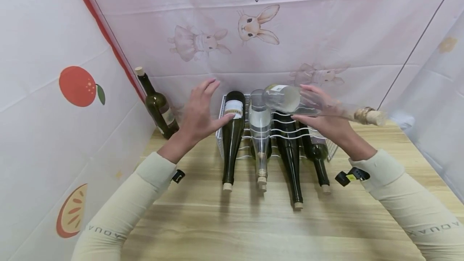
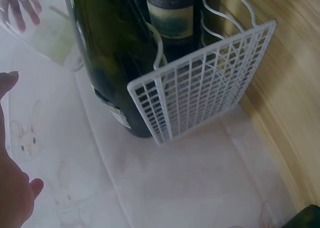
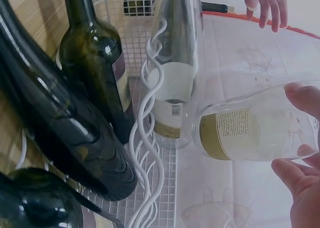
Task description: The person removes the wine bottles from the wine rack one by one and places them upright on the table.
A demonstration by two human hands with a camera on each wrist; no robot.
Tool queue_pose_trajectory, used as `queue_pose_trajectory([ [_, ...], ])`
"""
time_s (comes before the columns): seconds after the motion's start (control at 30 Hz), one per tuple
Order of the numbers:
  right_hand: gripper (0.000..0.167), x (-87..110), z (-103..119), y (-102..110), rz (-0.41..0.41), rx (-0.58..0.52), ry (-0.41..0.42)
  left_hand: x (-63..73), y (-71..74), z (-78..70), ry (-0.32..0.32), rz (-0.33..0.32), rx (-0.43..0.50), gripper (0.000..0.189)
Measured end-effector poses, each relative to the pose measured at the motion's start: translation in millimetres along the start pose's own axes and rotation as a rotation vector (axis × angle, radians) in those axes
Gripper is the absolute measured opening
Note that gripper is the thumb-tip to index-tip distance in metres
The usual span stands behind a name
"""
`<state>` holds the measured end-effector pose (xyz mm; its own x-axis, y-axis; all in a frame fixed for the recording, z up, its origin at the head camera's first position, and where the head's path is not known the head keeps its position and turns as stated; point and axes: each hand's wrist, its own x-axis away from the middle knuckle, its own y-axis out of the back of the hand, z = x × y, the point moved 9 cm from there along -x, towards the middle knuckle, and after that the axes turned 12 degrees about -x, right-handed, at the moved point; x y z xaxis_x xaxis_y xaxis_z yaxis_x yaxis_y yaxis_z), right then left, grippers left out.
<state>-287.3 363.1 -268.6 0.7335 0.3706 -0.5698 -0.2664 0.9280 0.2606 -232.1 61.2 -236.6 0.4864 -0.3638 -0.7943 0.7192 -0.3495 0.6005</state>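
My right hand (image 1: 328, 118) holds a clear glass bottle (image 1: 284, 99) by its body, above the right part of a white wire bottle rack (image 2: 200, 83). The bottle lies nearly level, its corked neck pointing right; a gold and white label (image 3: 225, 133) shows near its base. My left hand (image 1: 197, 118) has its fingers spread and holds nothing, with the thumb close to a dark green bottle (image 1: 233, 136) at the rack's left end. On top of the rack also lie another clear bottle (image 1: 259, 128) and a long dark bottle (image 1: 290, 152).
Lower in the rack, a dark bottle (image 1: 319, 156) shows at the right. A corked green bottle (image 1: 157, 106) stands at the left, against the printed cloth wall (image 1: 203, 3). The rack is on a wooden table (image 1: 217, 224).
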Motion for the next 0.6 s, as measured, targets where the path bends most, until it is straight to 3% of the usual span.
queue_pose_trajectory([
  [0.33,0.081,0.3,-1.0,7.4,-0.08,0.003,-0.151,-14.6,3.7,-23.9,-0.064,0.043,0.037,0.098],
  [0.6,0.077,0.6,0.9,6.9,-0.122,-0.092,-0.173,-22.6,6.6,-41.2,-0.109,0.044,0.053,0.097],
])
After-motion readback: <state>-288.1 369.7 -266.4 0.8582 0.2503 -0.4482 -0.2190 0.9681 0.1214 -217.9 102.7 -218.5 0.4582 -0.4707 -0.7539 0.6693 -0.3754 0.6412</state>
